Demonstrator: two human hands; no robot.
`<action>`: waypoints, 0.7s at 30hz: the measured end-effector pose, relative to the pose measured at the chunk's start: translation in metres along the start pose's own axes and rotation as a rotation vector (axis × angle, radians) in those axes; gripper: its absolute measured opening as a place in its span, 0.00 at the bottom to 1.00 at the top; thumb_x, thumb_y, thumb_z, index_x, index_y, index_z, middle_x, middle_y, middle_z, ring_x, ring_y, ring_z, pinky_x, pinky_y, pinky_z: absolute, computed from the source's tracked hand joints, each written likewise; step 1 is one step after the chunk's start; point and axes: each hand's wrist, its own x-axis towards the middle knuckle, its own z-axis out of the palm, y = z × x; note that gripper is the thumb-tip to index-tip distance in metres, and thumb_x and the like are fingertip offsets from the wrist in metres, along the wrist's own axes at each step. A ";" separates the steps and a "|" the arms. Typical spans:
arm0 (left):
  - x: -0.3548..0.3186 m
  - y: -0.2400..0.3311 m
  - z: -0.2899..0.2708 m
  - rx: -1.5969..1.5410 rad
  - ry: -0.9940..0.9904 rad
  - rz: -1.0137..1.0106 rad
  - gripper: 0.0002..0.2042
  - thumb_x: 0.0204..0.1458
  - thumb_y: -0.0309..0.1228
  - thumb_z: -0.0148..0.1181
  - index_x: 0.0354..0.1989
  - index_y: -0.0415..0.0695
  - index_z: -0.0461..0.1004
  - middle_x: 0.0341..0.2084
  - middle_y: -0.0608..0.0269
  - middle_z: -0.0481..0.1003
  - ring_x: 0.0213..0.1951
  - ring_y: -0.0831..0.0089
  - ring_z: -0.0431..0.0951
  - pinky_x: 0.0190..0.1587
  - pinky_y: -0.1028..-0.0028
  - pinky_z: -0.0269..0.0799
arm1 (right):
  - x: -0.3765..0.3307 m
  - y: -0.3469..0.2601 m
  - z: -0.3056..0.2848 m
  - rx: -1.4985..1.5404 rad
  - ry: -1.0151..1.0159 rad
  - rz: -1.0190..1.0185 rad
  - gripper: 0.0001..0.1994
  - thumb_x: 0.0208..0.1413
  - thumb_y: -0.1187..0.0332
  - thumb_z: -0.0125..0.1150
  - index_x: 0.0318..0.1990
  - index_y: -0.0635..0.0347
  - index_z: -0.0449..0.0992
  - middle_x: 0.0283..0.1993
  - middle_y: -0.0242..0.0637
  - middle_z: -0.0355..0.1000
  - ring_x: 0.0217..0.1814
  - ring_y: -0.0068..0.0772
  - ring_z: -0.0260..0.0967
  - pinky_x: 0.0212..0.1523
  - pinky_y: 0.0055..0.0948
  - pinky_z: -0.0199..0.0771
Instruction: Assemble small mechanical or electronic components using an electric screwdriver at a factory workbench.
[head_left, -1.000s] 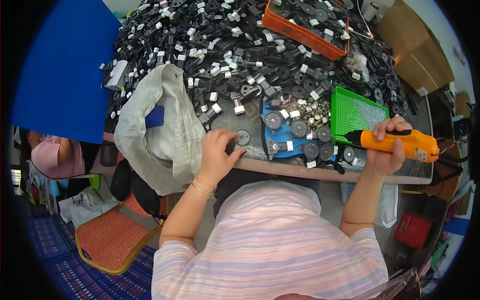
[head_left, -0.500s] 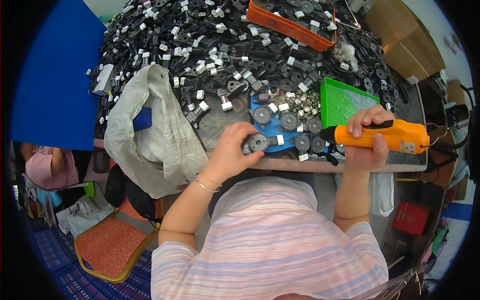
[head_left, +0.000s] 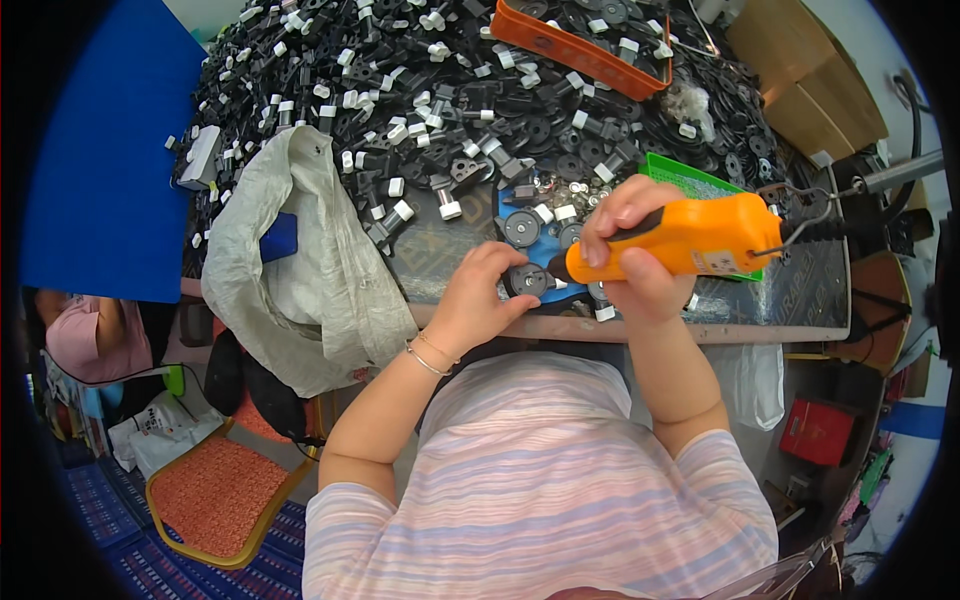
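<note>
Near the table's front edge, my left hand (head_left: 482,298) grips a round black plastic wheel part (head_left: 528,281) between thumb and fingers. Wrapped around an orange electric screwdriver (head_left: 690,240), my right hand (head_left: 635,245) holds the tool sideways, its black nose close to that wheel part. Whether the bit touches the part cannot be made out. Behind it, another black wheel part (head_left: 522,228) lies on a blue mat (head_left: 546,248). Small shiny metal pieces (head_left: 570,190) are heaped behind these, partly covered by my right hand. A green tray (head_left: 690,177) is partly hidden by the screwdriver.
A large pile of black parts with white ends (head_left: 400,100) covers the back of the table. An orange basket (head_left: 580,58) stands among them. A whitish sack (head_left: 300,280) hangs over the left edge. A cardboard box (head_left: 810,85) is at the back right; a hook and cable hold the screwdriver.
My right hand has brought the orange screwdriver leftward to the wheel part. The left hand still holds that part, having shifted slightly right and turned it.
</note>
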 end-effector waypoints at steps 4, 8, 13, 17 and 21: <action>-0.002 -0.007 0.002 -0.143 0.016 -0.026 0.22 0.34 0.29 0.72 0.40 0.38 0.74 0.40 0.56 0.71 0.45 0.57 0.71 0.48 0.67 0.68 | 0.003 0.008 0.007 0.036 0.014 0.029 0.14 0.48 0.70 0.63 0.39 0.64 0.66 0.36 0.41 0.64 0.27 0.29 0.66 0.30 0.26 0.70; -0.002 -0.004 0.003 -0.158 0.034 -0.039 0.22 0.33 0.29 0.72 0.40 0.38 0.74 0.40 0.56 0.71 0.44 0.57 0.71 0.48 0.67 0.68 | 0.005 0.009 0.007 0.025 0.002 0.024 0.13 0.48 0.71 0.62 0.39 0.64 0.66 0.36 0.41 0.64 0.28 0.28 0.66 0.31 0.26 0.70; -0.001 0.000 0.004 -0.048 0.020 -0.023 0.22 0.34 0.29 0.72 0.41 0.38 0.74 0.40 0.56 0.72 0.44 0.57 0.71 0.47 0.67 0.68 | 0.006 0.012 0.006 0.021 -0.015 0.031 0.13 0.49 0.71 0.62 0.39 0.64 0.66 0.36 0.42 0.64 0.27 0.28 0.66 0.31 0.26 0.70; 0.001 -0.005 0.001 -0.096 0.028 -0.044 0.22 0.34 0.29 0.72 0.41 0.39 0.75 0.40 0.56 0.72 0.44 0.57 0.71 0.47 0.67 0.68 | 0.005 0.014 0.006 0.025 -0.017 0.048 0.13 0.41 0.81 0.60 0.37 0.65 0.68 0.36 0.41 0.65 0.35 0.27 0.66 0.36 0.25 0.70; -0.001 -0.003 0.001 -0.083 0.019 -0.033 0.22 0.33 0.29 0.72 0.41 0.38 0.75 0.40 0.56 0.72 0.44 0.57 0.72 0.47 0.67 0.68 | 0.005 0.016 0.006 0.007 -0.017 0.062 0.13 0.41 0.80 0.61 0.37 0.65 0.69 0.36 0.41 0.65 0.35 0.27 0.66 0.36 0.24 0.70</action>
